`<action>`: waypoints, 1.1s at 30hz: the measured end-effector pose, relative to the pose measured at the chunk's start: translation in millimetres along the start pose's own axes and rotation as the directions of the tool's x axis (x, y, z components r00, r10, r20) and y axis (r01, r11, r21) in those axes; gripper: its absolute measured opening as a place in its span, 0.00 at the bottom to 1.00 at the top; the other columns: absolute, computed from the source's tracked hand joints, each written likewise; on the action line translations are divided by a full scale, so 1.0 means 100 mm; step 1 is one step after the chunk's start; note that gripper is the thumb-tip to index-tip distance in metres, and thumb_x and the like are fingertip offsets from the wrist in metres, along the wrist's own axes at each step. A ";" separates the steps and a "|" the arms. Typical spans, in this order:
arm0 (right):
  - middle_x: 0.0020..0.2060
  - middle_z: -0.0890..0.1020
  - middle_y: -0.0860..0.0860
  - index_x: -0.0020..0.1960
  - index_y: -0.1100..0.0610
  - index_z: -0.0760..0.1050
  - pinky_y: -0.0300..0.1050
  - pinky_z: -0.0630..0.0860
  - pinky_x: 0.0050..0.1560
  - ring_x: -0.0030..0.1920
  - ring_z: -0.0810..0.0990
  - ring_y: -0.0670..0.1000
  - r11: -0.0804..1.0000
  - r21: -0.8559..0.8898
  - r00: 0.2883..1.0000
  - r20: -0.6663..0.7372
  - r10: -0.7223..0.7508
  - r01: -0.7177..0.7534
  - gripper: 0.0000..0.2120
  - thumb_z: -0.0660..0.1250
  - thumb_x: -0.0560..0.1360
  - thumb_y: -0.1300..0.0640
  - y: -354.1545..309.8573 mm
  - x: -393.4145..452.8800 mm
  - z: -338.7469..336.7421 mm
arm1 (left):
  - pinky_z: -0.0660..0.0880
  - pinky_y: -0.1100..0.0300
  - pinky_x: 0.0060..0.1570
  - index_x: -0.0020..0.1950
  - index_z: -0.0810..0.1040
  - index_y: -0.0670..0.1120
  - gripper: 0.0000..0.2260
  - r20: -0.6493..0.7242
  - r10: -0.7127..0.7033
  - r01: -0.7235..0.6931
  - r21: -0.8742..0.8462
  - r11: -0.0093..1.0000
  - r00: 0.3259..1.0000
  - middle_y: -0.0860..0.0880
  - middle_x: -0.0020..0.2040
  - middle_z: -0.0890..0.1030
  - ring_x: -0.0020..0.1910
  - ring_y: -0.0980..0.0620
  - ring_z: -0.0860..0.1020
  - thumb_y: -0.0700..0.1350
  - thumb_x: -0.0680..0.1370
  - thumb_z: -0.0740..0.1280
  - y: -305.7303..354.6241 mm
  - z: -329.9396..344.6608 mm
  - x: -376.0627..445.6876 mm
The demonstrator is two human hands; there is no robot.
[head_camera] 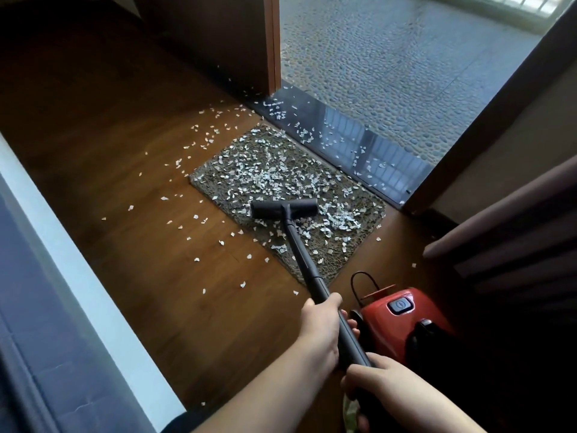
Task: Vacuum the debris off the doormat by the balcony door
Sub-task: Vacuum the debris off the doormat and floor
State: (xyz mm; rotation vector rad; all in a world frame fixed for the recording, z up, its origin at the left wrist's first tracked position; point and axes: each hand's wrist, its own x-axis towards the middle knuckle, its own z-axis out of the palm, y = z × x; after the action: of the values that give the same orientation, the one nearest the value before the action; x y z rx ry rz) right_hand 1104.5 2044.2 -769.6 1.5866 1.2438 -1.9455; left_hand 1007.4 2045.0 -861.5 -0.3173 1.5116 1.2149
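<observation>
A grey-brown doormat (215, 179) lies on the wooden floor in front of the balcony threshold, strewn with white paper-like debris (265, 170). The black vacuum floor head (284, 209) rests on the mat's near half. Its black wand (304, 260) runs back toward me. My left hand (321, 320) grips the wand higher up, fingers wrapped round it. My right hand (371, 379) grips the wand's lower end, closer to my body.
A red canister vacuum (402, 320) sits on the floor right of my hands. More white scraps lie on the wooden floor (156, 245) and the dark glossy threshold (359, 142). The open wooden door (271, 42) stands behind; a curtain (515, 232) hangs right.
</observation>
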 end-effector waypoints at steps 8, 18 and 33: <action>0.23 0.75 0.54 0.47 0.63 0.73 0.40 0.72 0.28 0.22 0.76 0.51 0.998 0.058 1.000 -0.004 -0.006 0.006 0.05 0.66 0.73 0.63 -0.06 0.00 -0.01 | 0.69 0.65 0.21 0.47 0.68 0.44 0.04 0.032 -0.012 0.012 -0.006 1.000 0.999 0.44 0.34 0.69 0.23 0.52 0.70 0.37 0.79 0.62 0.09 0.10 0.03; 0.20 0.74 0.56 0.49 0.63 0.71 0.39 0.72 0.24 0.22 0.73 0.54 0.993 0.114 0.999 0.036 -0.029 0.025 0.05 0.64 0.75 0.63 -0.20 0.09 -0.03 | 0.69 0.65 0.20 0.48 0.69 0.42 0.03 0.018 -0.008 0.008 0.008 1.000 1.000 0.43 0.34 0.71 0.25 0.50 0.70 0.38 0.79 0.63 0.22 0.11 0.18; 0.33 0.71 0.57 0.52 0.64 0.69 0.40 0.74 0.23 0.21 0.75 0.51 0.982 0.171 0.997 0.018 -0.078 0.074 0.07 0.63 0.75 0.64 -0.41 0.31 0.06 | 0.69 0.65 0.21 0.49 0.68 0.41 0.04 0.043 -0.005 0.005 -0.009 1.000 0.999 0.44 0.31 0.70 0.24 0.51 0.69 0.35 0.78 0.63 0.45 0.04 0.44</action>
State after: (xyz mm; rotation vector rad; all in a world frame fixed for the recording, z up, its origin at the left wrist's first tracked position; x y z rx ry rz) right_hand 1061.6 2070.8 -781.1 1.6117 1.1714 -2.1637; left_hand 960.2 2085.3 -875.4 -0.2989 1.4679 1.2178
